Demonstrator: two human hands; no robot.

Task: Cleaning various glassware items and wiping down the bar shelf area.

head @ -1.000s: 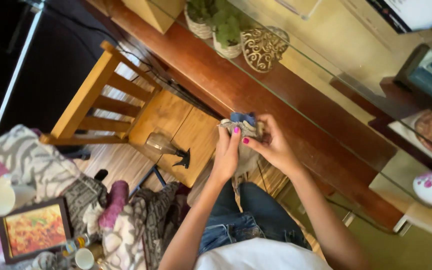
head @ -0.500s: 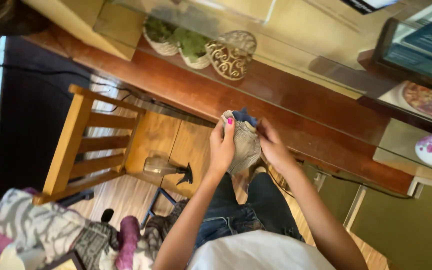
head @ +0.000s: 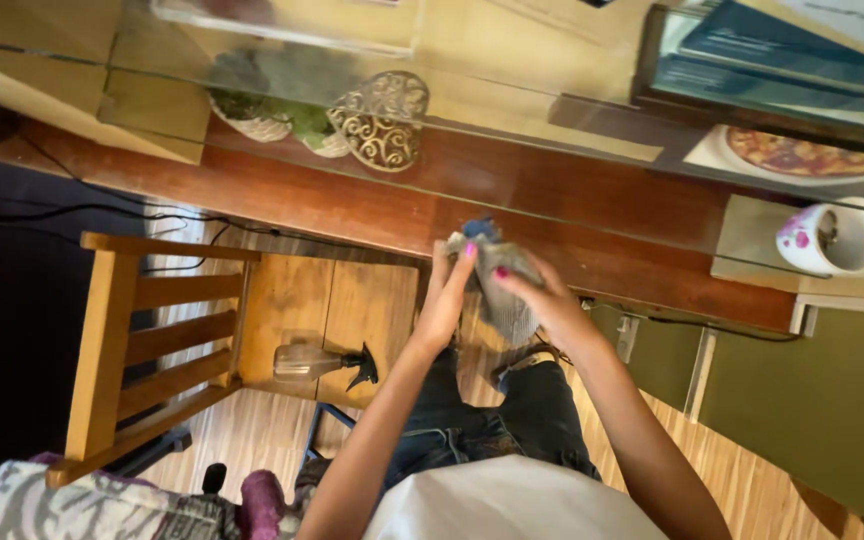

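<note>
Both hands are now closer to the wooden table edge (head: 572, 225) than a second ago: the left hand (head: 449, 290) and right hand (head: 537, 295) stay clamped together on the grey cloth (head: 504, 285), which hangs between them. Its blue part is hard to make out.

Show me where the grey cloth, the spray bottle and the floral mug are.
grey cloth (head: 508, 300): head view, on its hanging lower part below the hands.
spray bottle (head: 304, 362): head view, on its clear body lying on the chair seat.
floral mug (head: 804, 240): head view, on its white outer wall.
</note>
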